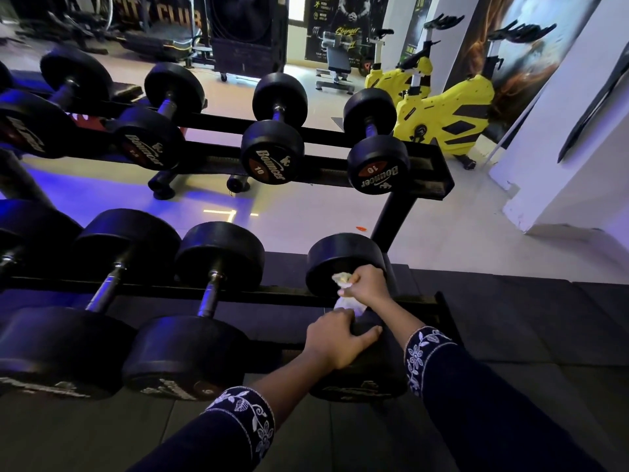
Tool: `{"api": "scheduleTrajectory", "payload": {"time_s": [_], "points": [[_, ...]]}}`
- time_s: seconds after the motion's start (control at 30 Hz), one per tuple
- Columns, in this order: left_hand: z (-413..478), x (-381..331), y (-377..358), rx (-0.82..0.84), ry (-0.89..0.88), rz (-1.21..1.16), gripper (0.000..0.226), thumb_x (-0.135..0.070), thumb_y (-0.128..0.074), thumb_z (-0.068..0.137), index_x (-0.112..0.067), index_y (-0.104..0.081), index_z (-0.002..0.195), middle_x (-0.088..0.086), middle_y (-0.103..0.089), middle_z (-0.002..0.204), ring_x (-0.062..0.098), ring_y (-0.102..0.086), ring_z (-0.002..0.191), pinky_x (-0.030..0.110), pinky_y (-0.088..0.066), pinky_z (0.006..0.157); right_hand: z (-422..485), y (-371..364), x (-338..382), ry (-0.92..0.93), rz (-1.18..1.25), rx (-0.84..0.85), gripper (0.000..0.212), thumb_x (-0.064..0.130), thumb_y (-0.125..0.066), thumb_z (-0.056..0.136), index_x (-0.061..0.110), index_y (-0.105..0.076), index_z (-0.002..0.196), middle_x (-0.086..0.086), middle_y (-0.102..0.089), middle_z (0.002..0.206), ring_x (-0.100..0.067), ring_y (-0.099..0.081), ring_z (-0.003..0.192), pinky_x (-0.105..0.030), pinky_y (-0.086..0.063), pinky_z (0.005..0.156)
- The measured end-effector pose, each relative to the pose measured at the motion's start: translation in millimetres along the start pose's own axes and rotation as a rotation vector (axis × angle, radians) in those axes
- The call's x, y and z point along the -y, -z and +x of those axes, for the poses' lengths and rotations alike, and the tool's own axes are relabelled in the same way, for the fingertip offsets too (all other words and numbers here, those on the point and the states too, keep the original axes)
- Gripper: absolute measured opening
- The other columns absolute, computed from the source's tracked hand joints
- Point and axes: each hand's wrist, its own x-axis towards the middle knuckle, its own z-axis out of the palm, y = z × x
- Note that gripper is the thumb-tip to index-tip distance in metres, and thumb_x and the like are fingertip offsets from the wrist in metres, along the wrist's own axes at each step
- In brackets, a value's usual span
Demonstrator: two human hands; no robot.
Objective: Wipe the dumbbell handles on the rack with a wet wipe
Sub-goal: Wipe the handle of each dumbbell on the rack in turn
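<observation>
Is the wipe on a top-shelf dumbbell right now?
No, the right hand grips the wipe around the handle of the rightmost dumbbell on the lower shelf.

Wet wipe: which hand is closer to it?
Right. The right hand grips the wet wipe on the rightmost lower dumbbell; the left hand holds that dumbbell's near head, just short of the wipe.
</observation>
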Motion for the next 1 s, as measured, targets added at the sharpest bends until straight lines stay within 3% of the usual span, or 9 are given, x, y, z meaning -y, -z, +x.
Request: {"api": "scheduleTrajectory", "payload": {"time_s": [0.07, 0.2, 0.3, 0.4, 0.53, 0.73, 0.8, 0.9, 1.0], "points": [[-1, 1, 0, -0.008, -0.006, -0.001, 0.052, -0.075, -0.048, 0.08, -0.023, -0.051, 0.081, -0.006, -0.06, 0.085, 0.018, -0.059, 0.084, 0.032, -0.037, 0.064, -4, -7, -3, 0.037, -0.065, 0.028, 0.026, 0.023, -0.088, 0.059, 0.015, -0.063, 0.063, -0.003, -0.066, 0.071, -0.013, -0.058, 0.07, -0.022, -0.041, 0.061], [1, 3, -2, -0.007, -0.046, -0.025, 0.054, -0.075, -0.044, 0.08, -0.03, -0.06, 0.104, -0.008, -0.067, 0.103, 0.015, -0.062, 0.095, 0.031, -0.043, 0.07, -11, -5, -13, 0.084, -0.136, 0.128, 0.03, 0.018, -0.08, 0.068, 0.021, -0.057, 0.048, -0.006, -0.067, 0.067, -0.012, -0.059, 0.067, -0.02, -0.037, 0.058], [3, 4, -3, 0.003, -0.055, -0.034, 0.058, -0.078, -0.04, 0.078, -0.034, -0.06, 0.111, -0.01, -0.067, 0.103, 0.013, -0.062, 0.096, 0.033, -0.05, 0.075, -17, 2, -20, 0.065, -0.061, 0.146, 0.007, 0.012, -0.079, 0.07, 0.008, -0.074, 0.067, -0.008, -0.072, 0.077, -0.009, -0.062, 0.071, -0.016, -0.043, 0.059], [4, 4, -4, 0.007, -0.042, -0.017, 0.061, -0.08, -0.039, 0.076, -0.032, -0.06, 0.107, -0.01, -0.065, 0.1, 0.012, -0.061, 0.092, 0.032, -0.049, 0.073, -18, 1, -23, 0.038, -0.016, 0.058, 0.015, 0.017, -0.086, 0.061, 0.012, -0.073, 0.066, -0.003, -0.072, 0.076, -0.01, -0.065, 0.072, -0.024, -0.051, 0.069], [4, 4, -4, 0.013, -0.042, -0.005, 0.063, -0.082, -0.036, 0.075, -0.031, -0.06, 0.104, -0.01, -0.065, 0.1, 0.011, -0.06, 0.09, 0.031, -0.047, 0.071, -18, -2, -14, 0.006, -0.08, 0.043, 0.03, 0.018, -0.085, 0.061, 0.023, -0.058, 0.049, 0.0, -0.068, 0.068, -0.011, -0.063, 0.067, -0.022, -0.046, 0.061], [4, 5, -3, 0.028, -0.032, -0.022, 0.056, -0.077, -0.041, 0.081, -0.024, -0.057, 0.092, -0.005, -0.063, 0.092, 0.014, -0.06, 0.085, 0.033, -0.047, 0.072, -18, 1, 4, -0.081, 0.044, -0.003, 0.015, 0.009, -0.074, 0.068, 0.014, -0.062, 0.06, 0.0, -0.066, 0.071, -0.014, -0.062, 0.073, -0.024, -0.048, 0.066], [5, 7, 2, 0.076, -0.011, -0.15, 0.048, -0.069, -0.051, 0.084, -0.023, -0.055, 0.094, -0.004, -0.064, 0.09, 0.014, -0.061, 0.084, 0.031, -0.046, 0.069, -19, 3, 10, -0.116, 0.149, -0.015, 0.018, 0.014, -0.073, 0.074, 0.01, -0.058, 0.064, 0.0, -0.056, 0.069, -0.013, -0.054, 0.07, -0.021, -0.04, 0.064], [12, 17, 21, -0.002, 0.077, -0.601, 0.029, -0.03, -0.07, 0.088, -0.023, -0.052, 0.11, -0.007, -0.064, 0.095, 0.014, -0.063, 0.091, 0.014, -0.048, 0.07, -25, 5, 18, -0.129, 0.281, -0.006, 0.027, 0.019, -0.074, 0.077, 0.005, -0.058, 0.06, 0.001, -0.048, 0.058, -0.012, -0.046, 0.06, -0.022, -0.034, 0.055], [23, 40, 42, -0.114, -0.027, -0.707, 0.056, -0.016, -0.07, 0.089, -0.02, -0.046, 0.139, -0.005, -0.059, 0.125, 0.007, -0.058, 0.112, 0.012, -0.046, 0.09, -40, 4, 32, -0.123, 0.441, 0.019, 0.029, 0.016, -0.077, 0.076, 0.014, -0.06, 0.053, 0.009, -0.054, 0.047, -0.003, -0.05, 0.048, -0.015, -0.037, 0.047]]}}
